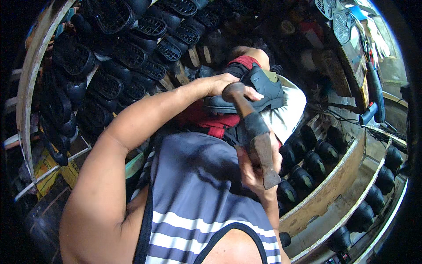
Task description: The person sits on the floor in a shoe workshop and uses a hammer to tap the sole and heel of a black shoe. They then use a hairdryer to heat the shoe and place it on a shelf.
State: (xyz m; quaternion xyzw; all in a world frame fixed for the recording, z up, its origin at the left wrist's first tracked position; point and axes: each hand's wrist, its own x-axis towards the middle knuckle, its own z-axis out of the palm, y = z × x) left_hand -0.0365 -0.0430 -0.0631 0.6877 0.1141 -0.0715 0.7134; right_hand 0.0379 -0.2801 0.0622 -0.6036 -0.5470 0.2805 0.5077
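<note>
A black shoe [263, 90] with a thick sole rests across my lap, an olive patch showing at its opening. My left hand [223, 82] is closed round the shoe's near left side, fingers partly hidden. In front of my body, my right hand [249, 176] grips a worn hammer [262, 152] with a rusty wedge-shaped end, a black-wrapped middle and a rounded far end. That rounded end overlaps my left hand and the shoe in view; whether it touches them I cannot tell. Beneath the shoe lie red cloth [198, 123] and pale cloth [293, 105].
Rows of black shoe soles [118, 55] fill a rack on the left. Black shoes [314, 163] stand along wooden shelves [327, 193] on the right. A dark tool with a blue end [374, 94] hangs at the upper right. Shoe lasts [193, 56] lie beyond my lap.
</note>
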